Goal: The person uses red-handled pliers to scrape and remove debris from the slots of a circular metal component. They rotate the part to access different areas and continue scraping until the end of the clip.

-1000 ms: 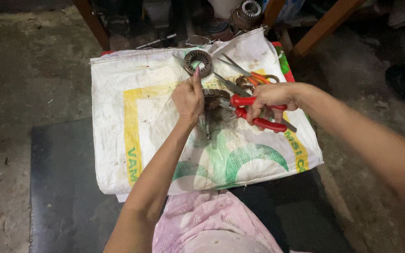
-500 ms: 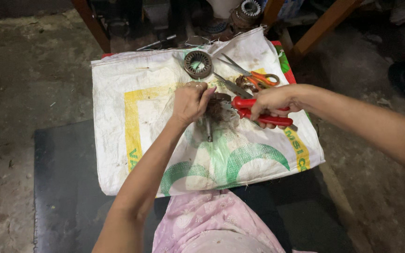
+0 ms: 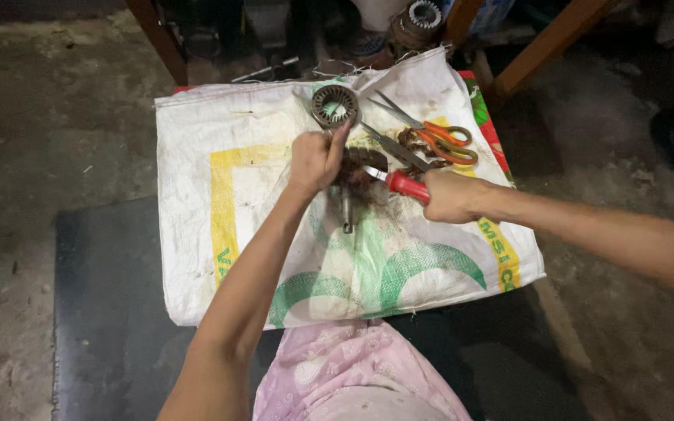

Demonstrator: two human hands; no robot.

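White woven sack point(image 3: 220, 195) on concrete floor point(image 3: 48, 117); left hand point(image 3: 315, 160) pinching motor part point(image 3: 356, 175), right hand point(image 3: 450, 196) clenching red-handled pliers point(image 3: 406, 185)

sack point(image 3: 220, 140): white, yellow band, green arcs
pliers handle point(image 3: 407, 185): red
scissors point(image 3: 440, 140): orange handles
stator ring point(image 3: 335, 106): dark grey, rusty
garment point(image 3: 352, 382): pink, floral
mat point(image 3: 111, 312): black

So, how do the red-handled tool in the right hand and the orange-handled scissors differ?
The red-handled tool is held in the right hand; the orange-handled scissors lie free on the woven sack. The tool's handles are red, the scissors' orange with open loops. Both have metal blades.
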